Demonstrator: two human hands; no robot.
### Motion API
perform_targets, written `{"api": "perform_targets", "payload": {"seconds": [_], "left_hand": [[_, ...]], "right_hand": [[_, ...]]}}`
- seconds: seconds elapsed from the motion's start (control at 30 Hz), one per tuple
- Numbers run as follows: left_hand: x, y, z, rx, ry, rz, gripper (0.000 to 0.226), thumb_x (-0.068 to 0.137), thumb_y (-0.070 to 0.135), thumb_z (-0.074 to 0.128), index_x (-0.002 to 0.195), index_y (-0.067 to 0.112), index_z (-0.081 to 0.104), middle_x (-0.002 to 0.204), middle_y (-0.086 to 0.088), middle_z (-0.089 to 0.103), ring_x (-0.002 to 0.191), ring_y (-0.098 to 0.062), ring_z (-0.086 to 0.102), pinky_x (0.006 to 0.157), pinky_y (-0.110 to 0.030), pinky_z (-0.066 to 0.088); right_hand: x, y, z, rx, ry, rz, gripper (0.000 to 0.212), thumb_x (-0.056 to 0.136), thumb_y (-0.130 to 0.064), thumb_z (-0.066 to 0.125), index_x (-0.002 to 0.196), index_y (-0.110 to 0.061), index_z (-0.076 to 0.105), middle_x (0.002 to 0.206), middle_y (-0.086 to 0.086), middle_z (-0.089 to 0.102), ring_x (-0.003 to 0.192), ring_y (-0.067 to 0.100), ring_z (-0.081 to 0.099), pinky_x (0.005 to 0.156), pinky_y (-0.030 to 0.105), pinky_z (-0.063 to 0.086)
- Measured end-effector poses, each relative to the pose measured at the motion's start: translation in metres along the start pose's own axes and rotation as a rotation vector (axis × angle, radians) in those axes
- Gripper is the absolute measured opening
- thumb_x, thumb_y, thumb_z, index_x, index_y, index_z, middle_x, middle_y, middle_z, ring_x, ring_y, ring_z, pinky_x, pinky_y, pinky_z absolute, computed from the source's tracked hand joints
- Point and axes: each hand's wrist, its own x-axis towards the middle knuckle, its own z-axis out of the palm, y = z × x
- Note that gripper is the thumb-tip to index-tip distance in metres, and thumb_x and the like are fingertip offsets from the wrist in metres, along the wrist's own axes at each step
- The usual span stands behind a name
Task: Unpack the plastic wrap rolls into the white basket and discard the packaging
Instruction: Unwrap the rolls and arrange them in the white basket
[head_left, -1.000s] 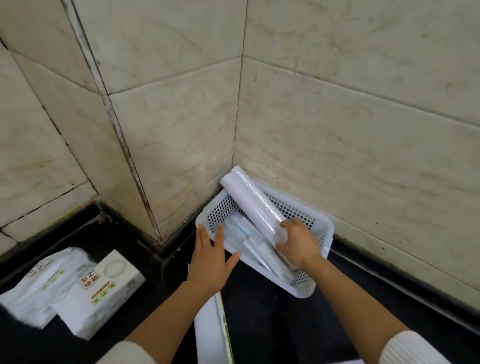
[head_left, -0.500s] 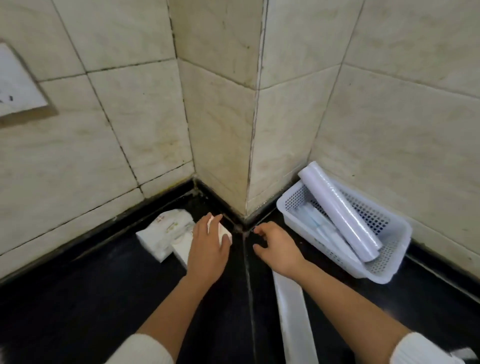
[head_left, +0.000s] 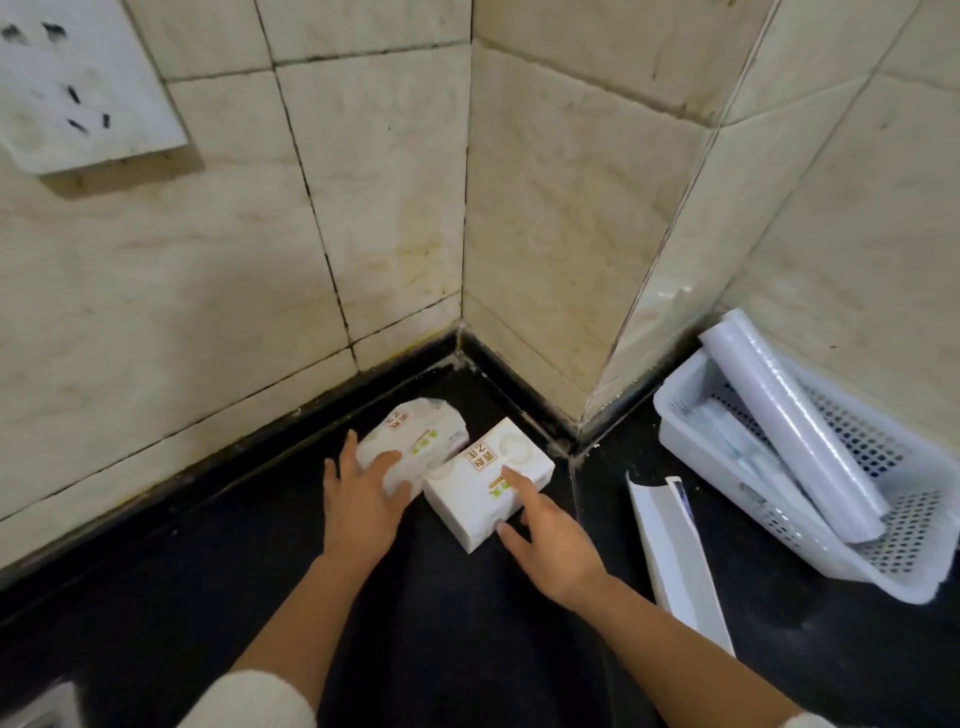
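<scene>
Left grip: the left hand (head_left: 363, 493) lies spread over the near end of a soft tissue pack (head_left: 415, 441), fingers loose, nothing clasped.
Right grip: the right hand (head_left: 550, 535) is open, forefinger on top of the tissue box (head_left: 488, 478), thumb at its near corner; it appears to touch rather than hold.
Packs: box and soft pack lie touching on the black bench (head_left: 208, 597), near the tiled wall corner.
Packaging: an empty long white carton (head_left: 675, 551) lies just right of the right hand.
White basket (head_left: 883, 561): farther right, against the wall.
Plastic wrap roll (head_left: 789, 431): leans tilted in the basket, upper end above the rim, well apart from both hands.
Other rolls: more wrapped items lie beneath, indistinct.
</scene>
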Motion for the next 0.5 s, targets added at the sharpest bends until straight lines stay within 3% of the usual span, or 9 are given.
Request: {"api": "perform_targets", "payload": {"seconds": [0.13,0.23,0.43,0.5], "left_hand": [[0.009,-0.001,0.008,-0.142,0.054,0.051,0.024,0.095,0.028,0.054,0.110,0.015,0.068,0.161,-0.006,0.013,0.141,-0.035,0.027,0.112,-0.050,0.033],[0.010,0.008,0.006,-0.294,0.183,0.009,0.027,0.095,0.026,0.055,0.112,0.009,0.068,0.157,-0.008,0.026,0.136,-0.028,0.038,0.106,-0.033,0.032],[0.028,0.043,-0.021,-0.508,0.379,0.066,0.025,0.093,0.025,0.059,0.109,0.008,0.067,0.151,-0.006,0.036,0.133,-0.020,0.039,0.098,-0.020,0.033],[0.037,0.052,-0.027,-0.535,0.399,0.105,0.024,0.092,0.023,0.060,0.109,0.007,0.068,0.149,-0.007,0.037,0.132,-0.016,0.040,0.098,-0.010,0.031]], "right_hand": [[0.005,0.002,0.007,0.039,0.036,0.005,0.058,0.094,-0.041,0.052,0.140,-0.044,0.017,0.131,-0.001,0.055,0.104,0.018,0.060,0.080,0.039,0.053],[0.008,0.002,0.009,0.022,0.040,-0.009,0.057,0.095,-0.043,0.051,0.142,-0.041,0.018,0.141,-0.004,0.049,0.115,0.016,0.057,0.086,0.040,0.053],[0.035,-0.004,0.010,0.057,0.092,-0.028,0.059,0.094,-0.041,0.053,0.141,-0.043,0.018,0.139,-0.006,0.051,0.120,0.013,0.055,0.092,0.039,0.051],[0.054,-0.011,0.009,0.076,0.110,-0.033,0.059,0.094,-0.038,0.055,0.141,-0.043,0.019,0.139,-0.006,0.051,0.120,0.013,0.055,0.093,0.040,0.051]]}}
